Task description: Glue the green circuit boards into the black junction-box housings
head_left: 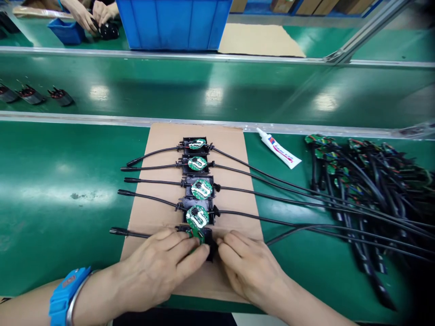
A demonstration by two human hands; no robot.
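Note:
Nearest to me on the cardboard sheet (227, 154) lies a small black plastic housing (209, 253), partly covered by my fingers. My left hand (152, 265) is closed on it, thumb and fingers around its green circuit board (197, 233). At the housing's right end, my right hand (249, 262) pinches the black cable (277, 240) where it enters; the fingers hide the exact grip. Beyond my hands, several similar housings (199, 184) stand in a column, each with a round green board (197, 217) bearing a white curved trace and cables leaving both sides.
A white glue tube (279, 148) lies right of the cardboard. Farther right is a heap of black cables with boards (367, 176). Past a metal rail are motor parts (60, 96), a blue crate (175, 25), a small blue bin (66, 31) and another person's hands (91, 16).

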